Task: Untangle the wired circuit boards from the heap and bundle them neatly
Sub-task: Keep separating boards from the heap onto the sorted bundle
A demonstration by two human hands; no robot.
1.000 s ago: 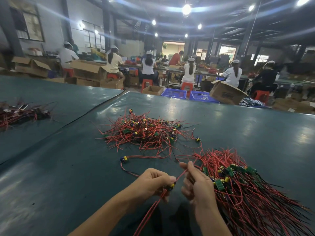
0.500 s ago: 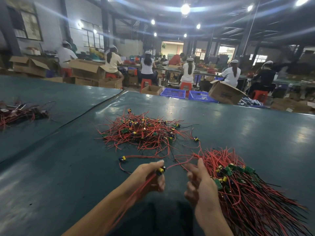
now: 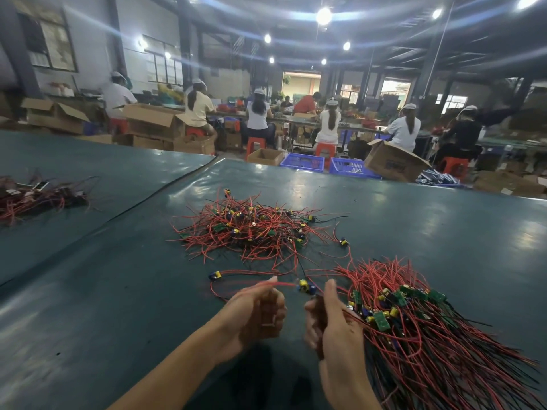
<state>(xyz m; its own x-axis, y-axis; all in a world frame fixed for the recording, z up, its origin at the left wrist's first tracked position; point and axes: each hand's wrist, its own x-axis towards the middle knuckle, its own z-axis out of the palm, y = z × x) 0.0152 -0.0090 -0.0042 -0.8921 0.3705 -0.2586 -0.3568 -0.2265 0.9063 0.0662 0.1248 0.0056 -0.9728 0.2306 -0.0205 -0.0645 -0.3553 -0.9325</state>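
Head view: the left grip (image 3: 260,312), its fingers curled and motion-blurred, pinches the red lead of one wired board (image 3: 306,287), which sits between the two hands. The right grip (image 3: 331,324) is curled round the gathered bundle (image 3: 414,329), whose wires fan out rightward over the worktop (image 3: 118,291). The tangled heap (image 3: 251,229) lies farther back, apart from both hands.

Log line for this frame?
left hand: pinches red wire of one board | right hand: grips bundle | heap: tangled, beyond hands
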